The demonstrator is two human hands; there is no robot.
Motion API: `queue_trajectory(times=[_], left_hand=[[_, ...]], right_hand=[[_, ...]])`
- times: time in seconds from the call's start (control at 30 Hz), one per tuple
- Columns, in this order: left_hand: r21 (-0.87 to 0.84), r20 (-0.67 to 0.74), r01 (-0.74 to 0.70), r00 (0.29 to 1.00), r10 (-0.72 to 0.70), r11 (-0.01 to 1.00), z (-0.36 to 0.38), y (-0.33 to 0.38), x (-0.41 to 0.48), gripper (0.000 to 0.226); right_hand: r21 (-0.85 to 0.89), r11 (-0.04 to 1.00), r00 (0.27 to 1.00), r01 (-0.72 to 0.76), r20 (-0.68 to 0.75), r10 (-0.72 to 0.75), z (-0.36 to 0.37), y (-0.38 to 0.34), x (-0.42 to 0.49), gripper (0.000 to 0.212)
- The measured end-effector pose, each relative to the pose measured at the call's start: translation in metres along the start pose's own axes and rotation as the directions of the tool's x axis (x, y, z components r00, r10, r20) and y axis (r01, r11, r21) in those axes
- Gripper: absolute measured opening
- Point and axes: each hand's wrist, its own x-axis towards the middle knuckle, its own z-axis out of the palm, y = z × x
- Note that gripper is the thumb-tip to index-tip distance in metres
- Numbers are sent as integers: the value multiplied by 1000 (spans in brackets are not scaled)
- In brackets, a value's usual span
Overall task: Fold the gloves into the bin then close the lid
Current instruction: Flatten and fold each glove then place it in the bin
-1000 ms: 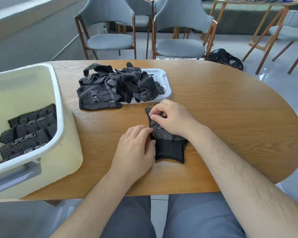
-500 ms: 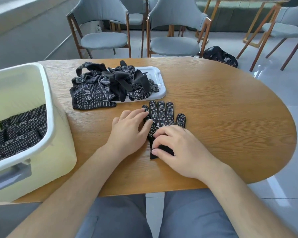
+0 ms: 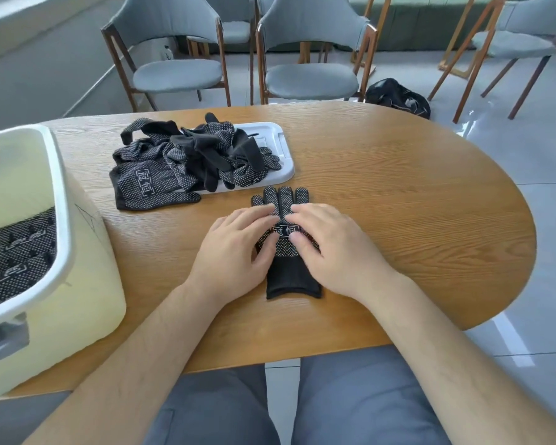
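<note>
A black glove with white dots (image 3: 291, 277) lies flat on the wooden table (image 3: 414, 213), fingers pointing away from me. My left hand (image 3: 238, 248) presses flat on its left side and my right hand (image 3: 331, 248) presses flat on its right side. A pile of several more black dotted gloves (image 3: 187, 162) lies partly on the white lid (image 3: 281, 146) behind it. The pale yellow bin (image 3: 87, 268) with a white rim stands at the left, with folded gloves (image 3: 16, 255) inside.
Grey chairs with wooden frames (image 3: 308, 59) stand beyond the table's far edge. A black bag (image 3: 398, 97) lies on the floor at the right. Bare wood stretches to the right of the glove. My grey-trousered legs are under the near edge.
The glove was spread out flat from a folded state. Both hands moved onto its palm and now lie side by side pressing it down.
</note>
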Motion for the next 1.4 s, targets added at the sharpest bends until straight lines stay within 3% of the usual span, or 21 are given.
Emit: queue_trajectory(times=[0.1, 0.33, 0.53, 0.7, 0.93, 1.2, 1.3, 1.4], left_hand=[[23, 80, 15, 997, -17, 1000, 1, 0, -1, 39], [29, 157, 36, 987, -40, 999, -1, 2, -4, 49], [43, 227, -4, 974, -6, 999, -3, 1, -6, 61], [5, 160, -53, 986, 51, 999, -7, 2, -6, 49], [-30, 286, -76, 955, 81, 997, -8, 2, -4, 53], [-33, 318, -74, 945, 81, 997, -8, 2, -3, 60], [-38, 323, -75, 943, 83, 996, -9, 2, -3, 59], [-48, 315, -68, 946, 79, 997, -10, 3, -3, 57]], right_hand=[[-98, 995, 982, -4, 185, 22, 7, -2, -7, 83], [-155, 988, 973, -3, 227, 38, 12, -1, -19, 83], [-148, 985, 978, -94, 169, 119, 13, 4, -18, 81], [-89, 987, 987, -133, 74, 140, 13, 6, -21, 71], [-158, 952, 956, -262, 95, 279, 13, 0, -25, 66], [-163, 920, 920, -356, 111, 376, 8, 8, -14, 70], [-107, 917, 921, -384, 16, 388, 5, 17, -6, 63], [-29, 939, 930, -342, -157, 333, 7, 23, -4, 40]])
